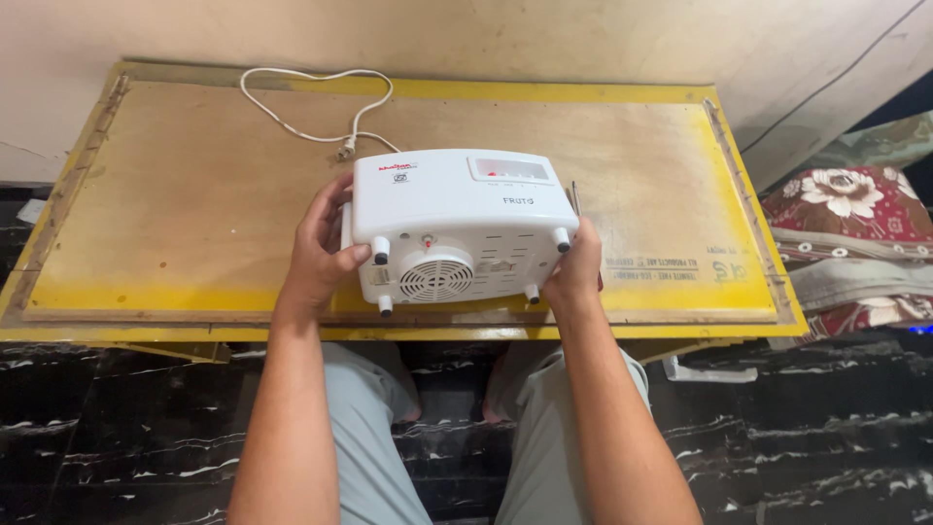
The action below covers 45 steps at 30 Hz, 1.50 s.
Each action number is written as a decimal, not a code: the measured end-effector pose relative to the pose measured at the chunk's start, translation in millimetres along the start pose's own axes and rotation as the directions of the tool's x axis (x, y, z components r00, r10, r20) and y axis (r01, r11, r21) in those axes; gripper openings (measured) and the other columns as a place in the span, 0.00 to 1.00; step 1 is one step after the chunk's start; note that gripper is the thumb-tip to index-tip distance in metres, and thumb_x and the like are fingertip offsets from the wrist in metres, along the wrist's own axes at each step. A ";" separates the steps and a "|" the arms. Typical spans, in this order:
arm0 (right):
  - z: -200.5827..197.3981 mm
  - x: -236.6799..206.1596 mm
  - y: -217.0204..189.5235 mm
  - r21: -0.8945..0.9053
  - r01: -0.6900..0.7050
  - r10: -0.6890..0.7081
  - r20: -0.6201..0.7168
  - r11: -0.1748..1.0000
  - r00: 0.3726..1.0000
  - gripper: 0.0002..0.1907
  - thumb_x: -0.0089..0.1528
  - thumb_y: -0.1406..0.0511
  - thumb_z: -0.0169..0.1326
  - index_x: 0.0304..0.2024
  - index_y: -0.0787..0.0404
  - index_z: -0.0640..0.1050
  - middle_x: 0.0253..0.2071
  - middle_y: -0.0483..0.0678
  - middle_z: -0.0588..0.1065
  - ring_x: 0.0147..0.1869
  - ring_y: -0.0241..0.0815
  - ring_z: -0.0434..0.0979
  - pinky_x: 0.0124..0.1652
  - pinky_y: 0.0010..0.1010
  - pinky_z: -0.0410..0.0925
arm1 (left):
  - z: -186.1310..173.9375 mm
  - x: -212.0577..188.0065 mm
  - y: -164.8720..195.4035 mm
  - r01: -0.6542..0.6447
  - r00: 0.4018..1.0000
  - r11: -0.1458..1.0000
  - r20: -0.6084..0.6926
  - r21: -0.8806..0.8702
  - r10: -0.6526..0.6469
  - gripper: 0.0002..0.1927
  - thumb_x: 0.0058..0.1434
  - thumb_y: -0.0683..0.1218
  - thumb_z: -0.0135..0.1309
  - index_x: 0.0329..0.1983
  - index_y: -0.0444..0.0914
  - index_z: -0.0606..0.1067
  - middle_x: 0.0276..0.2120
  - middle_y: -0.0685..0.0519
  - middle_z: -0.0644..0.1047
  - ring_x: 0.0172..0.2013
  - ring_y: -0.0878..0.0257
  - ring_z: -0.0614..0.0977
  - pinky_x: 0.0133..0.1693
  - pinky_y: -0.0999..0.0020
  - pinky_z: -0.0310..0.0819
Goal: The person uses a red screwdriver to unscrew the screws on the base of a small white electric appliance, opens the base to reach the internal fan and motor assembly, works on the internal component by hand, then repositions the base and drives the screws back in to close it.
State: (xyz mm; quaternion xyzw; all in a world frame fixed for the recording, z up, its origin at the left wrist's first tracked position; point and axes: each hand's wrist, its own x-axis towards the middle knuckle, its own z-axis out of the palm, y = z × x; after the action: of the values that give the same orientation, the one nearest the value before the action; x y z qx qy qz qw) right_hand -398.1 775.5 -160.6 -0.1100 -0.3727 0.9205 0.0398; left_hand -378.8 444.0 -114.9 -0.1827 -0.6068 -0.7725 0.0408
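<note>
Here, a low wooden board with yellow edges [175, 194] carries a white plastic appliance housing [457, 228], which lies near the front edge, tipped so that its underside with round vent grille [436, 279] and small white feet [381, 249] faces the person. The left hand [316, 255] clasps the left end of the housing, its thumb pressed on the underside just beside one foot and the other fingers curled behind. The right hand [575, 270] holds the right end; its fingers wrap around the corner, mostly hidden. To keep the housing steady, I judge both hands should press evenly from the two ends, away from the grille. A white power cord [311, 107] runs behind it to the far edge.
</note>
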 end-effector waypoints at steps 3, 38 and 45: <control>-5.8 3.6 2.6 -0.004 0.020 -0.020 -0.038 1.000 0.999 0.16 0.66 0.61 0.44 0.44 0.66 0.77 0.42 0.51 0.79 0.47 0.45 0.79 0.48 0.37 0.71 | -0.3 -2.9 9.9 0.032 0.999 0.999 0.012 -0.004 -0.032 0.55 0.45 0.55 0.68 0.75 0.34 0.60 0.63 0.47 0.70 0.65 0.56 0.72 0.67 0.60 0.64; 76.5 -53.9 -71.0 -0.708 -0.435 0.362 -0.265 0.556 0.894 0.45 0.55 0.33 0.39 0.68 0.44 0.66 0.62 0.52 0.73 0.63 0.55 0.74 0.48 0.62 0.75 | 11.5 14.9 36.0 0.680 0.732 0.731 -0.107 0.058 -0.672 0.53 0.44 0.77 0.54 0.67 0.40 0.70 0.58 0.48 0.78 0.60 0.57 0.77 0.56 0.60 0.70; 70.6 -53.5 -66.8 -0.664 -0.340 0.311 -0.168 0.666 0.936 0.41 0.58 0.38 0.38 0.67 0.49 0.68 0.59 0.51 0.75 0.61 0.50 0.76 0.44 0.59 0.72 | 14.9 11.4 41.7 0.511 0.859 0.850 -0.106 0.129 -0.500 0.49 0.46 0.69 0.59 0.65 0.34 0.70 0.56 0.45 0.78 0.58 0.56 0.77 0.58 0.60 0.68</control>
State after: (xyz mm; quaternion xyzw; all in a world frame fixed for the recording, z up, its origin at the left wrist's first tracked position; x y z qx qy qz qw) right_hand -363.0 767.4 -55.7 -0.1999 -0.6581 0.7079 -0.1607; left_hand -374.1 449.2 -69.7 0.0136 -0.6888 -0.7132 -0.1293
